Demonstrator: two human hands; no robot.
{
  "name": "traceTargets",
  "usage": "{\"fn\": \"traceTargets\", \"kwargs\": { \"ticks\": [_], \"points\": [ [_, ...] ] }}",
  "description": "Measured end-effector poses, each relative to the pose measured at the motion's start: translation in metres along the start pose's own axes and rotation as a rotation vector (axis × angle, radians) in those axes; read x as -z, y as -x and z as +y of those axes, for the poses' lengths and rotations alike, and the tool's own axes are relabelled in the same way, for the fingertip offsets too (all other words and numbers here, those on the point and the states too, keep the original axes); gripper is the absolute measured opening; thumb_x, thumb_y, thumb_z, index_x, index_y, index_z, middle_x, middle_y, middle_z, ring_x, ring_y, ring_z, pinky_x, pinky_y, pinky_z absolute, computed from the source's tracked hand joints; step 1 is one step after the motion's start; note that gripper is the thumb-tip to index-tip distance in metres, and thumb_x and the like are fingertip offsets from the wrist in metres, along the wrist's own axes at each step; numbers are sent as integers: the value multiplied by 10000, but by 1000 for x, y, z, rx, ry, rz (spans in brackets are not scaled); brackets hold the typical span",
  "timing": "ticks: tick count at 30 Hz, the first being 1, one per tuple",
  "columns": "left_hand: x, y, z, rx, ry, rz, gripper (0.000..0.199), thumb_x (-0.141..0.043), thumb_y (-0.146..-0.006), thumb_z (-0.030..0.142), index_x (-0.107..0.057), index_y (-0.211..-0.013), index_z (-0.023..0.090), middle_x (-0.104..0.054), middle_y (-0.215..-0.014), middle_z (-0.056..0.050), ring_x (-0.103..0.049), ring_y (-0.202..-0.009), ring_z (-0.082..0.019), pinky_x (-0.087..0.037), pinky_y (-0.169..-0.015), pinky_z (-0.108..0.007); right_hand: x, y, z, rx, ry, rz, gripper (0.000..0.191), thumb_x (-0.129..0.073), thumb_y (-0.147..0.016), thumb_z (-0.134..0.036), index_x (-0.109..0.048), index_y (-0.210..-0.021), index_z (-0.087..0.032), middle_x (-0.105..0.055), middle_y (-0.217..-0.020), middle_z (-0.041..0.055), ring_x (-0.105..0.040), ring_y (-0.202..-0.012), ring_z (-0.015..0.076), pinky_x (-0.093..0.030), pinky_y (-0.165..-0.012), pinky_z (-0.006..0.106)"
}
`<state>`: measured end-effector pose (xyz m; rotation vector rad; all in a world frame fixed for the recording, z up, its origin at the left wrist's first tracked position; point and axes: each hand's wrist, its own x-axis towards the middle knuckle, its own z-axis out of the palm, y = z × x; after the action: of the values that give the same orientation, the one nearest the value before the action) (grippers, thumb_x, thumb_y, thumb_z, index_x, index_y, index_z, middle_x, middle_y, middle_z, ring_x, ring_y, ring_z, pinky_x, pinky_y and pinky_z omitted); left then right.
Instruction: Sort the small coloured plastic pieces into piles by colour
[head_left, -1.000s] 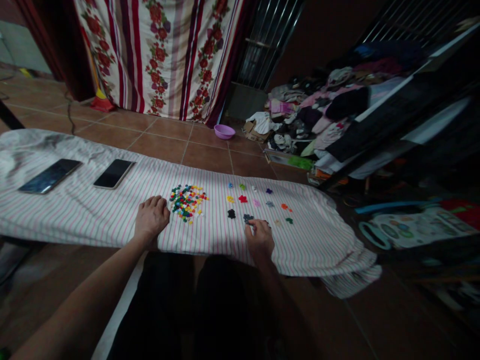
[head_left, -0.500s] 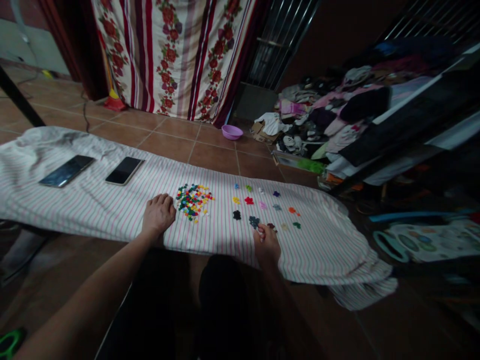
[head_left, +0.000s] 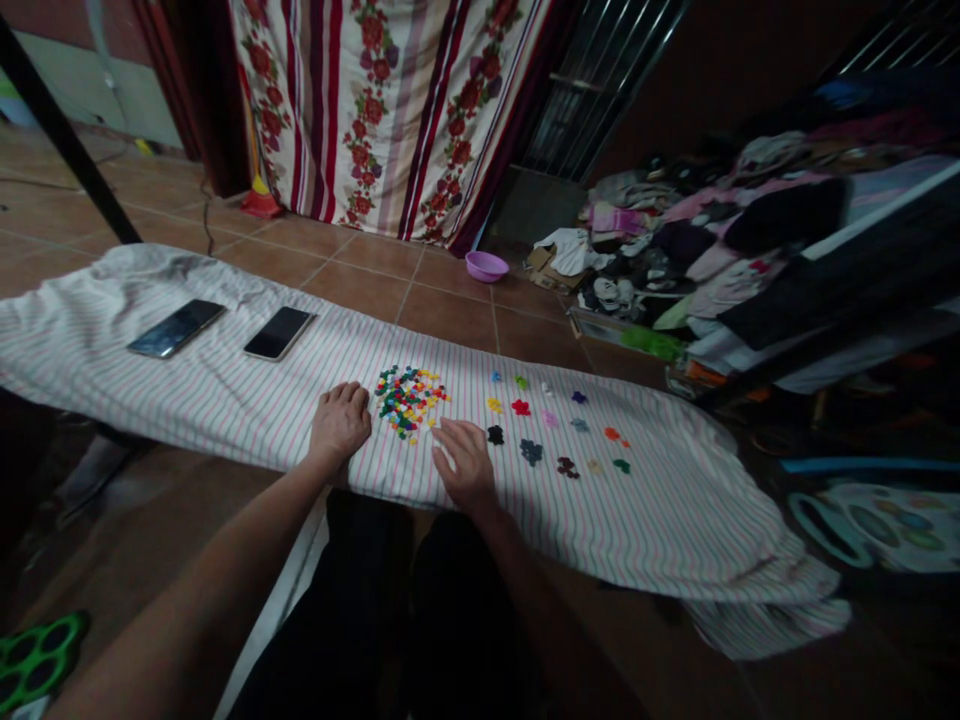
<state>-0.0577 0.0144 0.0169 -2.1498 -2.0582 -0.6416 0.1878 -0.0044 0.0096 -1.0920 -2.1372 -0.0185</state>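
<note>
Right hand (head_left: 466, 467) is between one mixed pile (head_left: 405, 405) and fourteen clusters (head_left: 550, 419)

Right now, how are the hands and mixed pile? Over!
Left hand resting on cloth. Right hand open, beside mixed pile. Colour piles right, phones left.

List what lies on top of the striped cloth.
On the striped cloth: two phones, a spread of small mixed pieces and small single-color clusters. The left hand rests beside the spread; the right hand is at its near edge. Anything beneath the hands is hidden.
</note>
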Motion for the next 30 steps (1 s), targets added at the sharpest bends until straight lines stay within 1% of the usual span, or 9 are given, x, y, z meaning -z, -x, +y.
{"fn": "traceTargets", "kwargs": {
  "ticks": [2, 4, 6, 8, 12, 17, 23, 27, 30],
  "points": [
    [1, 0, 0, -5, -6, -8, 268, -411, -879, 216, -611, -1056, 198, -629, -1210, -127, -543, -1146, -294, -414, -917, -451, -11, -18, -11, 62, 1, -92, 360, -504, -962, -327, -652, -1267, -207, -596, -1367, 98, -436, -1323, 272, -412, -1077, 477],
    [1, 0, 0, -10, -11, -6, 258, -405, -884, 212, -608, -1043, 203, -630, -1207, -122, -546, -1139, -289, -414, -914, -448, -22, -31, -19, 96, 27, -184, 396, -512, -964, -351, -609, -1329, -235, -520, -1463, 72, -331, -1414, 293, -380, -1104, 499],
    [0, 0, -1, -13, -13, 2, 251, -403, -890, 214, -604, -1041, 205, -630, -1212, -118, -545, -1143, -287, -412, -917, -445, -31, -37, -22, 112, 52, -262, 404, -513, -968, -358, -591, -1350, -250, -487, -1497, 54, -271, -1453, 309, -361, -1115, 521],
    [-1, 0, -1, -12, -13, 7, 249, -402, -894, 216, -600, -1045, 203, -630, -1217, -117, -543, -1147, -289, -413, -915, -446, -37, -36, -23, 114, 65, -304, 405, -508, -974, -352, -581, -1359, -249, -484, -1501, 53, -261, -1461, 314, -356, -1117, 529],
    [-3, 0, -1, -7, -14, 7, 247, -405, -893, 217, -595, -1050, 199, -629, -1223, -114, -538, -1154, -292, -412, -918, -445, -43, -29, -20, 81, 54, -274, 391, -478, -985, -312, -583, -1356, -245, -518, -1470, 67, -320, -1438, 293, -375, -1108, 509],
    [-2, 0, -1, 2, -2, -2, 249, -409, -891, 224, -596, -1053, 200, -626, -1218, -119, -532, -1163, -295, -410, -921, -449, -45, -28, -18, 34, -4, -196, 356, -448, -995, -318, -644, -1270, -207, -578, -1403, 87, -421, -1359, 278, -411, -1084, 496],
    [-2, 0, -1, -1, -5, 12, 242, -412, -891, 220, -602, -1040, 210, -627, -1195, -119, -532, -1153, -291, -404, -912, -446, -46, -33, -19, -17, -29, -183, 326, -412, -1003, -302, -645, -1211, -208, -617, -1338, 85, -445, -1323, 250, -402, -1086, 472],
    [-2, 0, 0, 1, 4, 7, 242, -413, -890, 222, -600, -1041, 200, -627, -1190, -124, -531, -1153, -294, -404, -916, -448, -47, -35, -20, -37, 7, -187, 344, -421, -1001, -299, -597, -1283, -210, -607, -1330, 86, -457, -1271, 253, -386, -1083, 456],
    [-1, 0, 0, 5, 16, 4, 245, -412, -888, 220, -602, -1041, 203, -629, -1179, -127, -535, -1140, -293, -407, -906, -451, -50, -38, -20, -35, 52, -202, 368, -432, -997, -296, -578, -1331, -250, -595, -1326, 82, -453, -1230, 266, -382, -1067, 470]
  ]
}}
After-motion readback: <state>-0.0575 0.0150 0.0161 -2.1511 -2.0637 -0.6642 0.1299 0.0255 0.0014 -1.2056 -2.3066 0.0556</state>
